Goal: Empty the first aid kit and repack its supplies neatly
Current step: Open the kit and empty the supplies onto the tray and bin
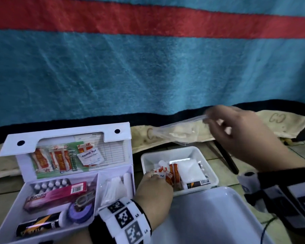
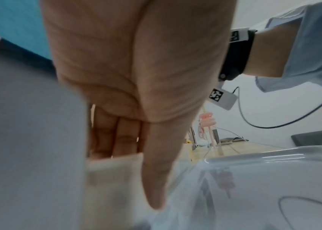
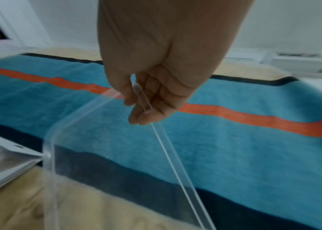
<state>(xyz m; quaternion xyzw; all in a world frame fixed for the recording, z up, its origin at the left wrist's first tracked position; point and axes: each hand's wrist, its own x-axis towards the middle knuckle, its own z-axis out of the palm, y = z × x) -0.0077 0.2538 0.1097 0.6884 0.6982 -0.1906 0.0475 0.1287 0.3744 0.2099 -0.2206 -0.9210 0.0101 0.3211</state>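
A: Head view: the left hand (image 1: 153, 187) pinches orange-and-white sachets (image 1: 165, 173) in the small white plastic tray (image 1: 213, 175), beside the open white cardboard first aid kit (image 1: 63, 173).

B: Left wrist view: fingers straight, grip hidden.

A: Right wrist view: the right hand (image 3: 156, 96) pinches a clear plastic lid (image 3: 116, 147). Best park it first.

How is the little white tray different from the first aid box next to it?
The first aid box has a lid standing open and dividers inside; the little white tray has no lid and one open space. The box holds a pink Bacidin carton and a tape roll; the tray holds packets that the left hand reaches into. Both are white.
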